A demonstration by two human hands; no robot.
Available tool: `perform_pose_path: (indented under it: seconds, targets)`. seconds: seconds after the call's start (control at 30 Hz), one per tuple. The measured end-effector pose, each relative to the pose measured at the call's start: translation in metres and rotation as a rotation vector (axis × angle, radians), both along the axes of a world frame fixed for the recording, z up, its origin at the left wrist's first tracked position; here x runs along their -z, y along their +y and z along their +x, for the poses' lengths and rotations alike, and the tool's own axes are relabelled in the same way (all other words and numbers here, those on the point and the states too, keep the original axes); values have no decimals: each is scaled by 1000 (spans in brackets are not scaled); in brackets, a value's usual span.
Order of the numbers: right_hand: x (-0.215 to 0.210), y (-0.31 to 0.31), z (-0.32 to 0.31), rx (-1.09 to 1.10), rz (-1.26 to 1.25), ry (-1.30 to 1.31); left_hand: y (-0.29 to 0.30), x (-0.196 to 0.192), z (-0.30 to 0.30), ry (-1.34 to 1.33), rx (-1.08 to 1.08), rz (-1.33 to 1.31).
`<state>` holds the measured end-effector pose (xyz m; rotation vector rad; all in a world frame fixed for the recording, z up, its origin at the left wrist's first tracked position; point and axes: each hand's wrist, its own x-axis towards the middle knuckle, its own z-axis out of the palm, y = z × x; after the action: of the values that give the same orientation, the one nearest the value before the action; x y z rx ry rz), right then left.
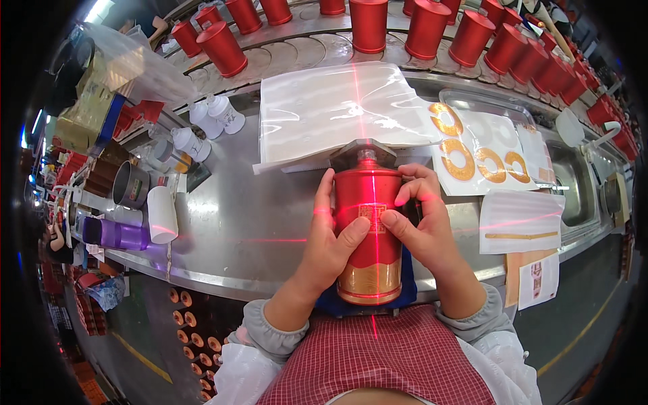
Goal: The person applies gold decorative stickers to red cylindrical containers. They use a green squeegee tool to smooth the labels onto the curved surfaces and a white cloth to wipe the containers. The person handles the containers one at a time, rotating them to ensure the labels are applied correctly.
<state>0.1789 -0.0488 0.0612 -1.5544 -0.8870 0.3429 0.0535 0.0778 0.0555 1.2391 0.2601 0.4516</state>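
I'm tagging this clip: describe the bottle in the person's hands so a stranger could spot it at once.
From the metal worktable, go to its near edge. There, the left hand and right hand hold a red bottle. Unlike the plain red bottles on the conveyor, it shows a gold lower part and a gold square emblem.

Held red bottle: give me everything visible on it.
The red bottle is roughly cylindrical with a metallic-looking finish; actual material can't be told. Its short neck looks clear. A gold square emblem marks the front; a gold band with a wavy upper edge covers the lower part, above a rimmed base. The neck points away, base nearer. The left hand and right hand clasp its sides, thumbs on the front. Its underside is hidden.
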Motion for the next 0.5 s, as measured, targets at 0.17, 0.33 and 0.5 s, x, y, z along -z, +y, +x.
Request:
perform_pose_path:
  seconds: [0.17, 0.33, 0.5]
  targets:
    - [4, -2, 3, -16, -5, -42, 3, 6, 0, -10, -1, 20]
    - [2, -2, 2, -17, -18, -16, 0, -4, 1, 12, -7, 38]
    - [4, 1, 3, -10, 1, -32, -1, -6, 2, 10, -14, 33]
